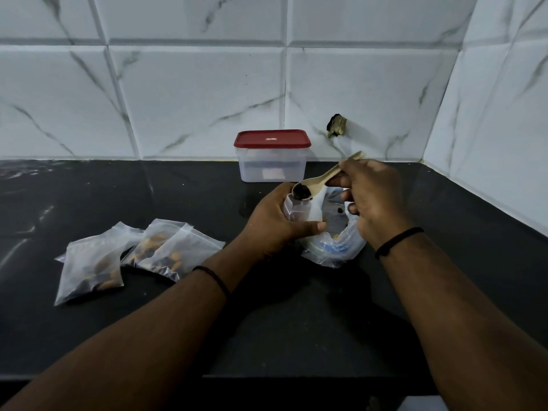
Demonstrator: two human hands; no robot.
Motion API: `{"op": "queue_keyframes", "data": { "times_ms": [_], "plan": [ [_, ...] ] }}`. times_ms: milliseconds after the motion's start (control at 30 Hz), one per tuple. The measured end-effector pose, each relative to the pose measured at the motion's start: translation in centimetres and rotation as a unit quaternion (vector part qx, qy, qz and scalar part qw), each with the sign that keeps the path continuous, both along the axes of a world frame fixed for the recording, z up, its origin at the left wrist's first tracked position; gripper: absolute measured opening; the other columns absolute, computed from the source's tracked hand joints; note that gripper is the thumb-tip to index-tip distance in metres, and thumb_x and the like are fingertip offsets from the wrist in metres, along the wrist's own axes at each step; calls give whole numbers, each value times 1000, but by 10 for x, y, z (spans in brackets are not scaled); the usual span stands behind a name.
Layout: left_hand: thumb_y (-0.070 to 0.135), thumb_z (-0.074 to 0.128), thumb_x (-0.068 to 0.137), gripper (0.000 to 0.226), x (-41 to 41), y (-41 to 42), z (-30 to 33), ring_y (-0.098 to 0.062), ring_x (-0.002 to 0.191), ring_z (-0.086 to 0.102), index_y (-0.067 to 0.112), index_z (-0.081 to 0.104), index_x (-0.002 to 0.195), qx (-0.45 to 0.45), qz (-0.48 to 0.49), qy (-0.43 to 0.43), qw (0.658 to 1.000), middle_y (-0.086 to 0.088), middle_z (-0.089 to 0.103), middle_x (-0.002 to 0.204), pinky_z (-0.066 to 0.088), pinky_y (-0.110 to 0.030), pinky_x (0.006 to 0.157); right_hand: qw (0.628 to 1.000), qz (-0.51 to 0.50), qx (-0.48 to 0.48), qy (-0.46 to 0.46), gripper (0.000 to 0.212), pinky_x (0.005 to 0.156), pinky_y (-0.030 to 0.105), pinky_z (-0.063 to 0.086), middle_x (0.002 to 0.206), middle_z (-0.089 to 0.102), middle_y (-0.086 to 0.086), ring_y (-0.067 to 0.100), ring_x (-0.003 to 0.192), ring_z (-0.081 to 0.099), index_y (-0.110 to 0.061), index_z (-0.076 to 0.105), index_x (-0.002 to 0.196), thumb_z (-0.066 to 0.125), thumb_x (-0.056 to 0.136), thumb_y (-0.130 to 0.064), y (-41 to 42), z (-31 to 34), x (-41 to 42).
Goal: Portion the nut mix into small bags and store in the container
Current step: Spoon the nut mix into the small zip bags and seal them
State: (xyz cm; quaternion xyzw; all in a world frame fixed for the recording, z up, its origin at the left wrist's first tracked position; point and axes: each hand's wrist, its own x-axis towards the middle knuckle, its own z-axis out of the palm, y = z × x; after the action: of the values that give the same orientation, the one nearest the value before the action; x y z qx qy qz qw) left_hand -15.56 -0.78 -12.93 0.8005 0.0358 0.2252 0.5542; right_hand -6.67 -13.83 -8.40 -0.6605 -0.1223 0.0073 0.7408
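Observation:
My left hand (275, 222) grips a small clear zip bag (307, 210) upright above the black counter, its mouth facing up. My right hand (369, 197) pinches the handle of a wooden spoon (323, 178). The spoon's bowl carries dark nut mix and sits right at the bag's mouth. Under both hands lies the big nut mix bag (335, 244), clear with blue print, with a few nuts showing inside. Three filled small bags (139, 256) lie flat on the counter to the left. A clear container with a red lid (272, 155) stands shut at the back wall.
White marble-look tiles form the back wall and the right side wall. A brass pipe stub (336, 126) pokes out of the back wall right of the container. The black counter's front edge (296, 376) runs close below my forearms.

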Motion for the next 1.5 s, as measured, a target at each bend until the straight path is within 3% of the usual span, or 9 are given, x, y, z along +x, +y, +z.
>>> {"op": "queue_keyframes", "data": {
  "times_ms": [167,267,467,567,733,933,1167,1267,1500],
  "plan": [
    [22,90,67,57,1,0,-1,-9,105,63,22,61,116,-11,21,-7,1000,8,67,112,52,-24,88,967,39,-78,-240,11,51,18,48,80,73,3,9,48,59,-12,66,92,67,95,-22,-4,5,-6],
    [20,90,67,58,0,0,0,-8,107,63,21,60,117,-26,12,-10,1000,7,67,114,51,-22,87,957,59,-42,-280,15,54,16,47,78,74,-5,9,51,62,-8,67,100,68,94,-22,-6,6,-8],
    [20,91,65,52,-2,2,1,-8,105,61,23,61,107,-27,25,-21,999,8,65,111,51,-14,77,991,-27,30,-130,17,43,17,39,71,66,1,8,47,54,-18,61,81,61,98,-22,-6,-3,12],
    [23,91,65,50,-1,3,1,-12,105,61,24,62,105,-16,29,-5,999,7,64,113,54,-24,81,995,-90,-5,-30,23,47,23,39,64,63,-3,9,50,51,-20,60,73,59,96,-21,-14,-10,32],
    [24,90,68,48,-1,3,2,-11,103,61,28,61,106,-12,18,11,1000,8,62,116,53,-19,72,967,-147,-161,-133,19,73,34,54,80,73,0,19,79,69,-16,67,82,63,92,-31,-20,-25,52],
    [21,88,70,46,-2,5,2,-11,104,60,28,61,107,-5,15,13,1000,9,61,116,51,-10,63,946,-86,-242,-198,17,78,37,56,81,72,-2,21,80,70,-17,62,80,66,91,-29,-8,-33,51],
    [22,88,71,45,1,6,1,-10,104,59,32,60,104,-7,21,16,1000,12,61,114,49,-12,66,958,44,-262,-107,18,82,44,60,71,75,3,19,71,75,-9,68,76,69,88,-22,-5,-30,46],
    [23,89,70,45,1,6,0,-8,104,59,35,59,102,-7,21,20,1000,14,61,113,47,-16,73,968,42,-240,-57,20,86,48,59,66,74,7,24,70,75,-3,66,74,67,87,-18,-6,-27,47],
    [23,88,71,46,1,6,0,-10,107,57,31,59,106,-12,30,19,999,9,60,120,50,-13,63,983,-17,-180,14,19,82,51,60,66,74,12,33,72,74,-6,70,66,63,73,-23,-14,-21,49]
  ]
}}
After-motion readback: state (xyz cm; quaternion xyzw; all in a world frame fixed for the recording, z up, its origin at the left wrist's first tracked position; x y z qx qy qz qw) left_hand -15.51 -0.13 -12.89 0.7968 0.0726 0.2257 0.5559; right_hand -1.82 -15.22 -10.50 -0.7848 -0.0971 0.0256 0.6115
